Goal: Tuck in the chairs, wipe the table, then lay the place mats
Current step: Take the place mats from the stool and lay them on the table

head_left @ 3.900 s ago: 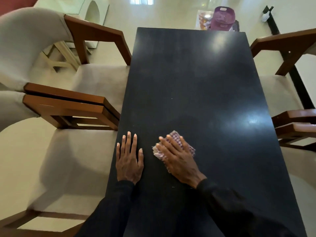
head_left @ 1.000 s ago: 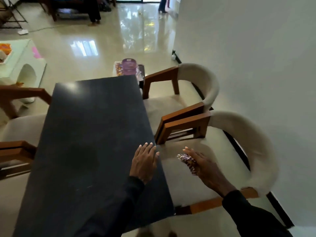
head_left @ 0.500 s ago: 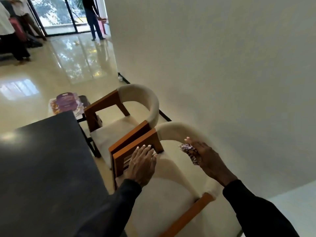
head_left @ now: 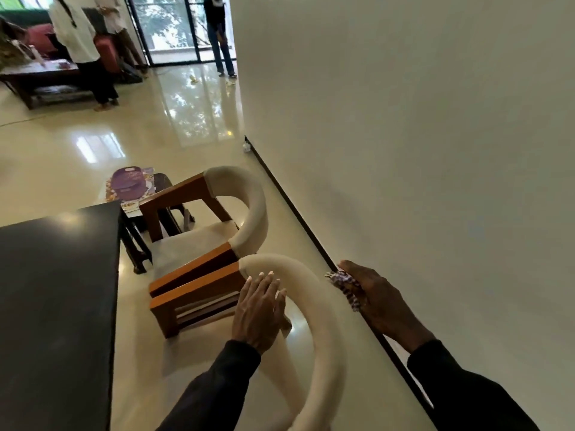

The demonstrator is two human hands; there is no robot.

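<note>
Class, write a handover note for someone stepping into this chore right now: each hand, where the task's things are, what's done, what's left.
Left hand: open, flat on the near chair, on its cream backrest.
Right hand: grips the checked cloth, beside that backrest.
Things: near chair and far chair stand clear of the black table, floor showing between. A purple item on patterned sheets, possibly the place mats, sits on a small stool past the table's far end.
Done: nothing can be confirmed.
Left: tuck these chairs, finish any wiping, lay mats.
</note>
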